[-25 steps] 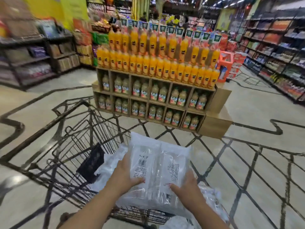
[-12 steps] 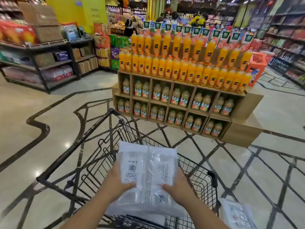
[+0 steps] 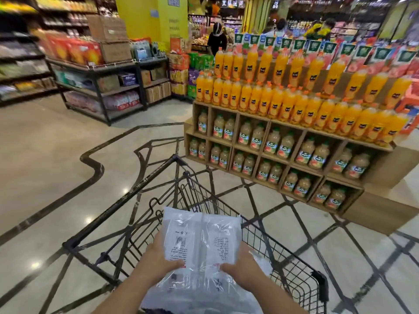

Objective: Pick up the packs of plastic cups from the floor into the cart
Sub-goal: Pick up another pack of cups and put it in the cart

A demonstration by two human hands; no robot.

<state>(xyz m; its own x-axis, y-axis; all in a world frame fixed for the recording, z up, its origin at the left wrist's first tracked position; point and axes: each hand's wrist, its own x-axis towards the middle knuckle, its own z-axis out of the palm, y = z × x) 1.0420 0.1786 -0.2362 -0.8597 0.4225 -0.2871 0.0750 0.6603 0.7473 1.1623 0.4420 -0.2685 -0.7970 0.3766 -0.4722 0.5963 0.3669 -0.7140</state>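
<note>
Both hands held one pack of plastic cups (image 3: 201, 241) over the black wire cart (image 3: 292, 277). Left hand (image 3: 156, 260) gripped the pack's left edge, thumb curled onto the top face, fingers hidden underneath. Right hand (image 3: 241, 265) gripped the right edge the same way, thumb on top, fingers out of sight below. Pack was clear plastic with two white printed labels side by side, held roughly flat, slightly tilted up at the far end. It sat above the cart's basket, inside the rim line, not resting on anything visible. More clear plastic wrap (image 3: 204, 298) lay lower in the basket under the forearms; couldn't tell how many packs that was. Cart's far corner (image 3: 175, 157) pointed toward a cardboard display stand (image 3: 376, 211) with orange juice bottles (image 3: 283, 105) in rows on top and paler bottles (image 3: 278, 146) in its cubbies. Floor (image 3: 56, 155) was glossy beige tile with dark inlay lines. Dark metal shelving (image 3: 102, 87) with boxes stood at left.
</note>
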